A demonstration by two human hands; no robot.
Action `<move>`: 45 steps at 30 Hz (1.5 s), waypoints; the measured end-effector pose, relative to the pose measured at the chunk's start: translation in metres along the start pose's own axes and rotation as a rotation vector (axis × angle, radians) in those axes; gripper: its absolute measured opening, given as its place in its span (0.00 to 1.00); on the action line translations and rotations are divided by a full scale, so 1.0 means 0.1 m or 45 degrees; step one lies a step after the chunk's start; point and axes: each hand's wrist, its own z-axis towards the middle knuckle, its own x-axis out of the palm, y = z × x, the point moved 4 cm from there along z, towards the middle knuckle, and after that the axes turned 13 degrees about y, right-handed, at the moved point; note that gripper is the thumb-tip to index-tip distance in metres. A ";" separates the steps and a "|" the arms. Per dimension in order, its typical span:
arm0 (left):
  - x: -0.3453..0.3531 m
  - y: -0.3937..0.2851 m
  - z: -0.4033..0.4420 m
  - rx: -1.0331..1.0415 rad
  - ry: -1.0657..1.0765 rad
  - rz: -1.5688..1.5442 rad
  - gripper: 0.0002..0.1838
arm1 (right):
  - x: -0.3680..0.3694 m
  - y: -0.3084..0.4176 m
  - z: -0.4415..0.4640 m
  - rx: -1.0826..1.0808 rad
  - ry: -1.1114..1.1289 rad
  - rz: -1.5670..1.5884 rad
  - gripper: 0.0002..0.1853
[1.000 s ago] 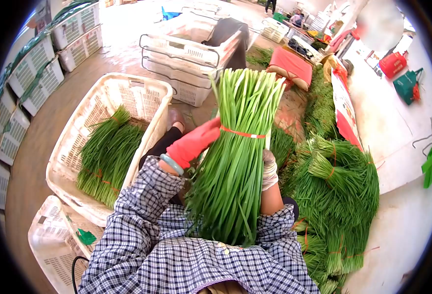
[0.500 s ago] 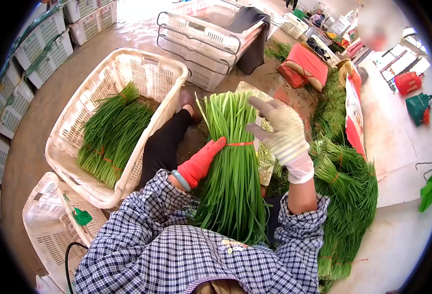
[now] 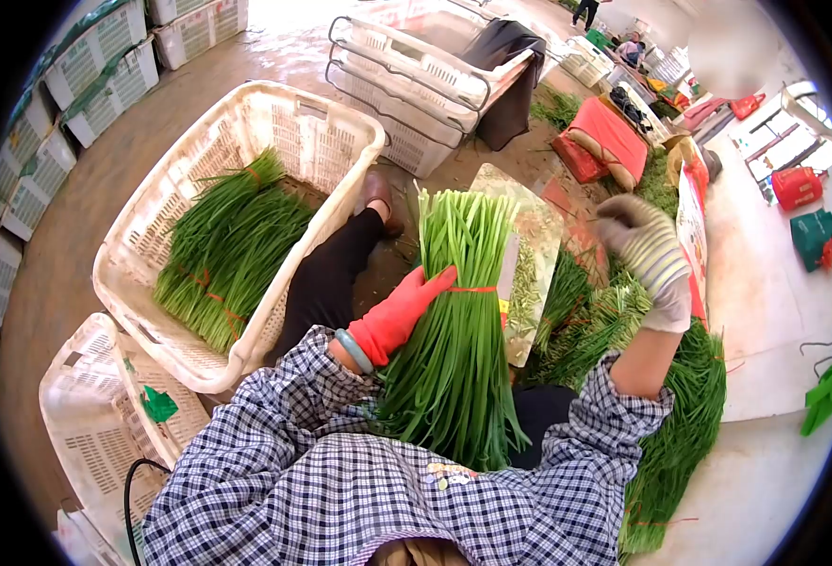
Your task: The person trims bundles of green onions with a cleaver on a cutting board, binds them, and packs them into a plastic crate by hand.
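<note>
My left hand (image 3: 399,316), in a red glove, is wrapped against the left side of a banded bundle of green stalks (image 3: 458,340). The bundle stands upright, pale ends up, with a red band round its upper part. My right hand (image 3: 644,247), in a pale striped glove, is raised off to the right, above the pile of green bundles (image 3: 684,406). Its fingers are smeared by motion, and I cannot make out whether they hold anything. Behind the bundle lies a board (image 3: 532,255) strewn with green bits.
A white crate (image 3: 114,236) with more banded bundles (image 3: 232,250) stands at the left, another crate (image 3: 90,424) below it. Stacked crates (image 3: 397,85) with a dark cloth are ahead. A red padded seat (image 3: 609,137) lies beyond the board. People are in the far background.
My right hand has left the bundle and moved right and outward. The bundle, still in my left hand, has narrowed in view, and more of the board shows. The camera view has shifted.
</note>
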 end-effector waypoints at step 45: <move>-0.08 0.23 0.15 0.111 -0.256 0.418 0.29 | 1.33 0.36 0.51 -0.544 -0.188 -0.897 0.12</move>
